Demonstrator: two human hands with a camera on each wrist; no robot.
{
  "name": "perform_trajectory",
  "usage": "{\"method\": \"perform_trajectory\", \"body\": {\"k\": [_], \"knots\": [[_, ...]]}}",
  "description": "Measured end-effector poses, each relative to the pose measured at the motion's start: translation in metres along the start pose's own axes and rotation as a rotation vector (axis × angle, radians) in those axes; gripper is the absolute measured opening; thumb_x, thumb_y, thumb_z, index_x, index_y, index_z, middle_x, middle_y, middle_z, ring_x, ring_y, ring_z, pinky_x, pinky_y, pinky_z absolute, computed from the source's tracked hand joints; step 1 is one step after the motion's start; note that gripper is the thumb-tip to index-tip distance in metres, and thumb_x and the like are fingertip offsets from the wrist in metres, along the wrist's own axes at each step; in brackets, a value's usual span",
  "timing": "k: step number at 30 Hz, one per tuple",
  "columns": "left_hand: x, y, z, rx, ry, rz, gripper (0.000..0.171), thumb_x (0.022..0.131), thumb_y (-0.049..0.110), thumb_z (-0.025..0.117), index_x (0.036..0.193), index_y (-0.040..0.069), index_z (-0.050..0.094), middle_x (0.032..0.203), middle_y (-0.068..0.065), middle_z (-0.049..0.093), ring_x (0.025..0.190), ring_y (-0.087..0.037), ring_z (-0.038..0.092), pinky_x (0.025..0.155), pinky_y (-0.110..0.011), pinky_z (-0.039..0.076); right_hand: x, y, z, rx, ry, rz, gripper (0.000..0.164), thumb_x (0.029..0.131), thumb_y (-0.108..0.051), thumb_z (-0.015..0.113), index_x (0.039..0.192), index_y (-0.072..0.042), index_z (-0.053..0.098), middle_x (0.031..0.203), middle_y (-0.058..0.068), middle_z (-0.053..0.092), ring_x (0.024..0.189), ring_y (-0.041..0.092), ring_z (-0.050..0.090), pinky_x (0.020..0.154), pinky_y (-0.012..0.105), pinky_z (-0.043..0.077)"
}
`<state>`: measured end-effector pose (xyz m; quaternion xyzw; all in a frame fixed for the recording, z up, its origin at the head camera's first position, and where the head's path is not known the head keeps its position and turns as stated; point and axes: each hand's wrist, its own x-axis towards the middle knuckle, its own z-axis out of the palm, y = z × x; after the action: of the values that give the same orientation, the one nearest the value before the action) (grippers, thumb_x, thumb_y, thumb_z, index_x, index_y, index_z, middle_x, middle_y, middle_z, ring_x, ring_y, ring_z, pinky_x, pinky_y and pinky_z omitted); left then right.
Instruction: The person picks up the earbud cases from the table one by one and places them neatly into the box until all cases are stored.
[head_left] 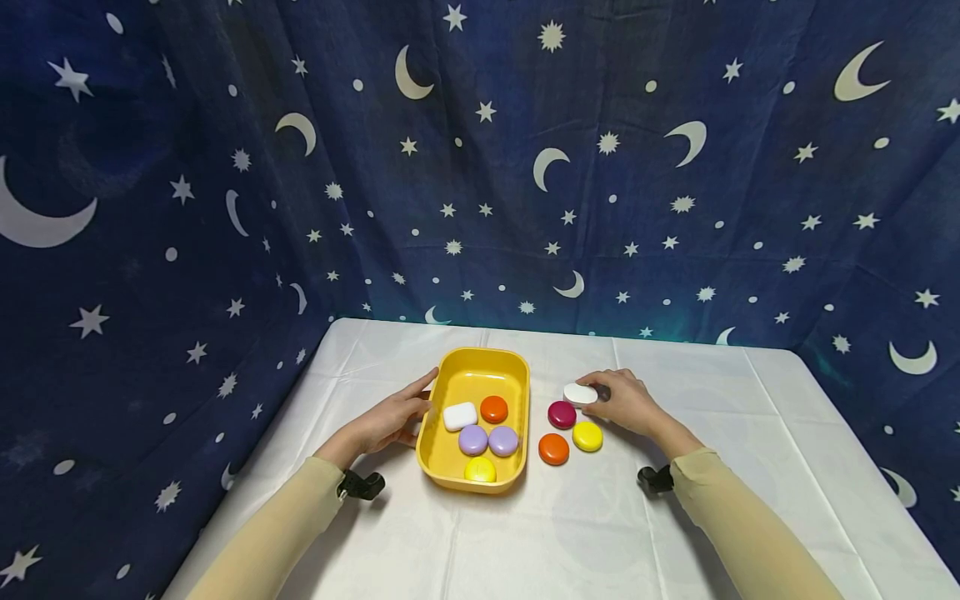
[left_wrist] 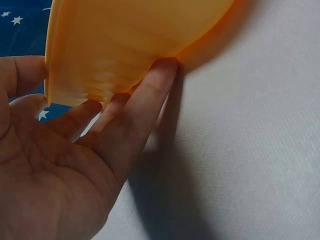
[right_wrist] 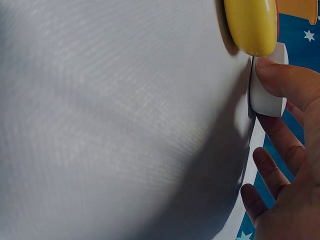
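My left hand [head_left: 390,421] rests against the left side of a yellow tray [head_left: 429,454], its fingers [left_wrist: 155,87] extended along the outer wall in the left wrist view. Inside the tray lie a white rounded-rectangular piece [head_left: 460,417], an orange disc [head_left: 494,408], two lilac discs [head_left: 473,440] [head_left: 503,441] and a yellow disc [head_left: 480,470]. My right hand [head_left: 626,402] pinches a white rounded block [head_left: 580,394] between thumb and fingertips at the table. Close by lie a dark red disc [head_left: 562,414], a yellow disc [head_left: 587,436] and an orange disc [head_left: 553,448].
A white cloth [head_left: 540,550] covers the table, with the tray near its middle. Behind and beside the table hang dark blue curtains [head_left: 510,150] with moons and stars. Black wrist mounts [head_left: 362,485] sit under both sleeves.
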<state>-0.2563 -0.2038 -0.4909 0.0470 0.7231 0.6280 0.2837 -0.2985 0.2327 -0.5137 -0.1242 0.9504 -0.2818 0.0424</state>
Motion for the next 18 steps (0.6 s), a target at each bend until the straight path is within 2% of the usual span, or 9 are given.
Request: {"method": "perform_trajectory", "body": {"k": [9,13,18], "knots": [[0.0022,-0.0031,-0.0012,0.018,0.029,-0.006,0.068,0.105,0.022,0.05,0.163,0.044,0.02,0.167,-0.016,0.02,0.105,-0.029,0.064,0.079,-0.042,0.061,0.0001,-0.0031,0.0002,0.011,-0.016,-0.003,0.049,0.082,-0.024,0.086,0.128,-0.015,0.071,0.124,0.009,0.068,0.121,0.037,0.045,0.102,0.059,0.036],[0.0041,-0.0036,-0.0005,0.03,0.029,0.003,0.069,0.105,0.021,0.049,0.163,0.044,0.02,0.168,-0.015,0.019,0.103,-0.028,0.064,0.078,-0.042,0.061,0.0009,-0.0035,-0.0029,0.016,-0.026,0.015,0.048,0.082,-0.022,0.086,0.127,-0.015,0.071,0.124,0.01,0.068,0.121,0.037,0.044,0.102,0.059,0.037],[0.0027,-0.0039,-0.0005,0.03,0.036,-0.004,0.069,0.105,0.021,0.048,0.162,0.045,0.019,0.169,-0.014,0.017,0.105,-0.029,0.065,0.079,-0.043,0.061,0.0036,-0.0057,-0.0074,0.041,-0.022,-0.002,0.048,0.082,-0.02,0.086,0.127,-0.015,0.07,0.123,0.01,0.067,0.12,0.037,0.044,0.098,0.057,0.039]]}}
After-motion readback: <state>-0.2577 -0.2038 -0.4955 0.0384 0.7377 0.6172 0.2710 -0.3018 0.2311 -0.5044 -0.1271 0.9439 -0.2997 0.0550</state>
